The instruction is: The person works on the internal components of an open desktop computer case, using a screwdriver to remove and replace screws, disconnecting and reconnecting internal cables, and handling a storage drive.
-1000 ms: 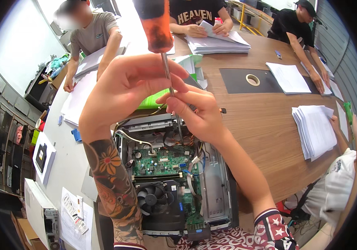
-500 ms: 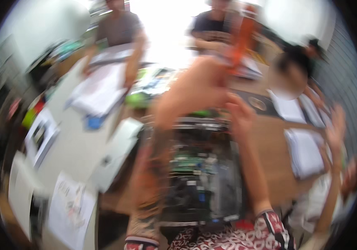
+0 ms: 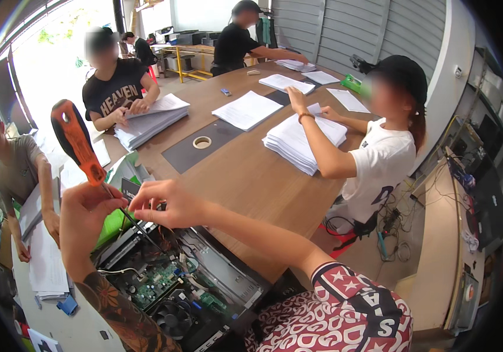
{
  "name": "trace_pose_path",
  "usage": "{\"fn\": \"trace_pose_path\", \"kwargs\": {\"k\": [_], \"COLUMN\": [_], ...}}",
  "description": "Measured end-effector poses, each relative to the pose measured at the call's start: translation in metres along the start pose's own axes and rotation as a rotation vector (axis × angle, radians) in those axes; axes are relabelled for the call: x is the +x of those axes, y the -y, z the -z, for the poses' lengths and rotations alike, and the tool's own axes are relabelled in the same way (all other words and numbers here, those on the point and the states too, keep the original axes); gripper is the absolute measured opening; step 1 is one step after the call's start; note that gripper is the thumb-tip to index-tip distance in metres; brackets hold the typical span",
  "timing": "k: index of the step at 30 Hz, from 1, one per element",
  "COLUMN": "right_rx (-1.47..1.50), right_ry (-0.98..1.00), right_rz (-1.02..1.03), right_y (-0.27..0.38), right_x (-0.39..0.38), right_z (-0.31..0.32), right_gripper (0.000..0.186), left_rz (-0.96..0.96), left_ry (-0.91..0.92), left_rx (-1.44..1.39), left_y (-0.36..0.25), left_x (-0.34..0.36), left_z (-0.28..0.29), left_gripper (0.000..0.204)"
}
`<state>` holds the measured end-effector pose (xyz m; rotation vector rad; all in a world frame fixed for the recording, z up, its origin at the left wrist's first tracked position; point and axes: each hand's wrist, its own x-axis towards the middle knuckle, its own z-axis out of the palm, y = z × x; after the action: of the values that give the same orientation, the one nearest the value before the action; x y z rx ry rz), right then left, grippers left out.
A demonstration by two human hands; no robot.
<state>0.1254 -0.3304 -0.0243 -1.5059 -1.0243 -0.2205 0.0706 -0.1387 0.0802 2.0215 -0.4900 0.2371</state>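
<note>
My left hand is closed around the upper shaft of a screwdriver, whose orange and black handle rises above the fist and leans left. The thin shaft slopes down toward an opened desktop computer case in front of me. Beside that shaft, my right hand has its thumb and fingers pinched together, seemingly on the shaft. Inside the case are a green circuit board, loose cables and a black fan. The hands hide part of the far-left case edge; whether the tip touches anything is hard to see.
Paper stacks lie on the brown table, with a tape roll on a dark strip. Several people sit or stand around it, handling papers. At the right, a person in white sits close to my right arm.
The view has swung right and sharpened, so the case and my hands now appear farther left. The screwdriver, held high before, now leans left with its shaft toward the case.
</note>
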Motion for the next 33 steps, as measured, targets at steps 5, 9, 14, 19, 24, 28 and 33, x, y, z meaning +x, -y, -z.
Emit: {"fn": "trace_pose_path", "kwargs": {"k": [5, 9, 14, 19, 24, 28, 33], "right_rx": [0.091, 0.113, 0.117, 0.259, 0.3, 0.444, 0.515], "right_ry": [0.134, 0.461, 0.579, 0.62, 0.608, 0.667, 0.654], "right_rz": [-0.028, -0.001, 0.044, 0.02, -0.035, -0.058, -0.204], "right_y": [0.006, -0.008, -0.001, -0.009, -0.004, -0.016, -0.025], "right_x": [0.024, 0.055, 0.063, 0.057, 0.058, 0.059, 0.059], "right_z": [-0.007, -0.01, -0.002, -0.008, -0.012, -0.007, -0.013], "right_gripper": [0.017, 0.019, 0.013, 0.011, 0.013, 0.019, 0.016], "left_rz": [0.071, 0.12, 0.046, -0.01, 0.139, 0.112, 0.137], "left_ry": [-0.038, -0.092, -0.01, 0.071, -0.089, -0.073, -0.111], "left_rx": [0.033, 0.114, 0.105, 0.094, -0.159, -0.016, 0.057], "left_y": [-0.007, -0.009, -0.014, -0.005, 0.003, -0.011, 0.0], "left_x": [-0.007, -0.018, -0.017, -0.019, -0.022, -0.008, -0.011], "left_z": [0.009, 0.018, 0.021, 0.03, 0.026, 0.022, 0.024], "left_gripper": [0.009, 0.008, 0.011, 0.013, 0.013, 0.019, 0.024]}}
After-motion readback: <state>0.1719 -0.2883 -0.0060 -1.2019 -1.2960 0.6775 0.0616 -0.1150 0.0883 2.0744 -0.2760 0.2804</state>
